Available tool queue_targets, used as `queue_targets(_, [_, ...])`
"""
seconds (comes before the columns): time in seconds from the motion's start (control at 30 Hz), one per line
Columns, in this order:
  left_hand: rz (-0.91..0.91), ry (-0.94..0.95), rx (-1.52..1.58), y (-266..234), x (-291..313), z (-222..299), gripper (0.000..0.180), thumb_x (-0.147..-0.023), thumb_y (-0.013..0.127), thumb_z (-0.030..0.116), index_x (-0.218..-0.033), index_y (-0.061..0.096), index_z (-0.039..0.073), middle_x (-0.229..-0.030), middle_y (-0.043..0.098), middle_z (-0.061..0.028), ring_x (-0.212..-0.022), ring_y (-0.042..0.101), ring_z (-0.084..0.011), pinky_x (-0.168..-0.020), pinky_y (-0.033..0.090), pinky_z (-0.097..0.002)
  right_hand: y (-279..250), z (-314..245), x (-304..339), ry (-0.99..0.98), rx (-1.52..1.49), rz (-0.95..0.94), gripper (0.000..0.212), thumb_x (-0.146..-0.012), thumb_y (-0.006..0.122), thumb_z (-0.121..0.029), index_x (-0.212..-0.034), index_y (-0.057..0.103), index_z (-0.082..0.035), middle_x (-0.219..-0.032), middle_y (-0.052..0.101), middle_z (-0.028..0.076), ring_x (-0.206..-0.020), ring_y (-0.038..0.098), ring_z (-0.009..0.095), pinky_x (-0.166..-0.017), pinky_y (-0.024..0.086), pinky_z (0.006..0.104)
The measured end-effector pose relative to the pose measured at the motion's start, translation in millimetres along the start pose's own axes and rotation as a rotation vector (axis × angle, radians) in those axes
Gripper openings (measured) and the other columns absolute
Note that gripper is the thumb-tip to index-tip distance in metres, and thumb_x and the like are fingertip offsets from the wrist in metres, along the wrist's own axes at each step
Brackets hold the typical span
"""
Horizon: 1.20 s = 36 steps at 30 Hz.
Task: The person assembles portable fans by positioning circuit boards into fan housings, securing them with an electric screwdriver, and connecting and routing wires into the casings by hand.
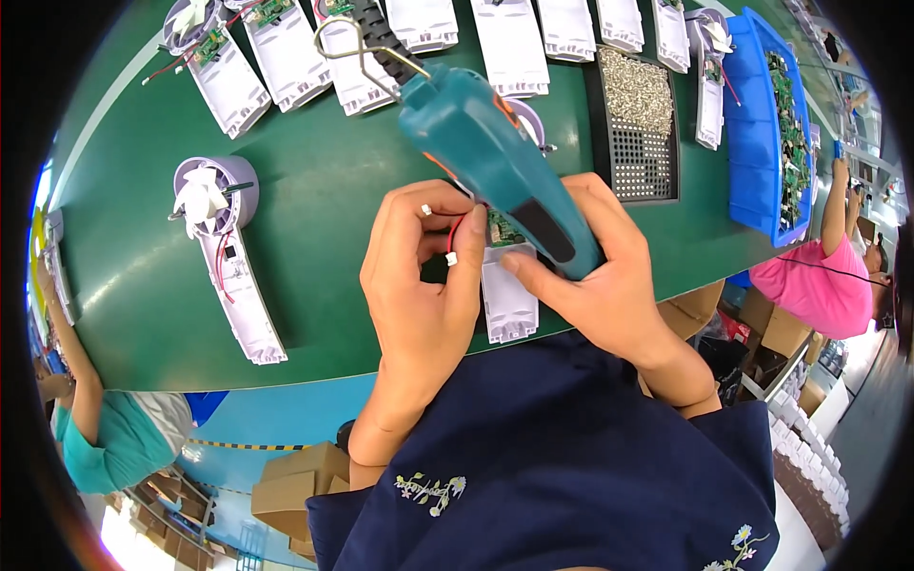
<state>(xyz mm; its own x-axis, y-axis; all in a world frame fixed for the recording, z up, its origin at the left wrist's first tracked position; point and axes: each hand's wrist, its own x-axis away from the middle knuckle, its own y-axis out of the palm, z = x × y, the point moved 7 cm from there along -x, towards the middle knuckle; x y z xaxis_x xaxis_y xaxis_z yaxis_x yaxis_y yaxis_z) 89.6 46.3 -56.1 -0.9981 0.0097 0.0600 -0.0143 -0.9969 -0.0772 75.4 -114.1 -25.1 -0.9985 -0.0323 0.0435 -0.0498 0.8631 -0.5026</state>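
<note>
My left hand [419,276] is closed, pinching red and black wires [455,233] between thumb and fingers; white connectors [451,258] hang at their ends. Beside its fingertips, a green circuit board [503,228] sits in a white plastic housing [509,305] at the table's near edge. My right hand [609,276] is closed around the housing's right side, thumb pressed near the board. Its other fingers go out of sight behind a teal electric screwdriver [495,152], which hangs over the work from a metal hook [367,57] and black coil.
A white fan unit [214,205] lies left on the green table [314,238]. More housings [509,48] line the far side. Right stand a black tray of screws [638,114] and a blue bin of circuit boards [757,124]. Other people [819,285] sit at both sides.
</note>
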Motion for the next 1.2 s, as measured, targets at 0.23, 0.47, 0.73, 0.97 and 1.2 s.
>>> queue_targets(0.23, [-0.022,-0.025,-0.010,0,-4,3,0.014,-0.087,0.069,-0.007,-0.096,0.060,-0.002,-0.102,0.061,-0.0078,-0.085,0.064,-0.0120,-0.067,0.054,-0.0238,-1,18,6,0.253,-0.291,0.114,0.030,-0.084,0.080,-0.013,-0.107,0.066,0.002,-0.085,0.067,0.004,-0.073,0.060,0.009,-0.067,0.050,0.0261])
queue_targets(0.47, [-0.033,-0.149,0.022,1,-1,6,0.013,-0.088,0.069,-0.005,-0.097,0.060,-0.002,-0.101,0.062,-0.0070,-0.083,0.066,-0.0112,-0.068,0.055,-0.0229,8,27,5,0.377,-0.323,0.055,0.019,-0.087,0.076,-0.012,-0.097,0.067,0.002,-0.069,0.061,0.000,-0.063,0.050,0.004,-0.053,0.041,0.0248])
queue_targets(0.73, [0.018,-0.148,0.012,3,0,5,0.013,-0.090,0.068,-0.004,-0.098,0.058,-0.002,-0.101,0.064,-0.0057,-0.082,0.065,-0.0085,-0.071,0.055,-0.0216,10,26,5,0.401,-0.327,0.061,0.019,-0.088,0.075,-0.014,-0.095,0.067,0.002,-0.067,0.058,-0.002,-0.061,0.047,0.003,-0.052,0.040,0.0246])
queue_targets(0.97, [-0.036,-0.179,-0.003,4,-2,6,0.013,-0.092,0.066,-0.004,-0.100,0.057,-0.002,-0.102,0.063,-0.0059,-0.083,0.065,-0.0083,-0.072,0.055,-0.0217,10,27,2,0.408,-0.298,0.074,0.019,-0.087,0.075,-0.014,-0.093,0.066,0.002,-0.062,0.055,-0.001,-0.057,0.046,0.004,-0.048,0.038,0.0258])
queue_targets(1.2, [-0.020,-0.197,-0.010,3,-2,10,0.012,-0.091,0.066,-0.005,-0.098,0.057,-0.003,-0.103,0.064,-0.0073,-0.083,0.065,-0.0087,-0.071,0.055,-0.0219,10,26,2,0.412,-0.273,0.071,0.019,-0.087,0.075,-0.014,-0.092,0.066,0.002,-0.061,0.056,0.001,-0.056,0.047,0.004,-0.048,0.039,0.0265])
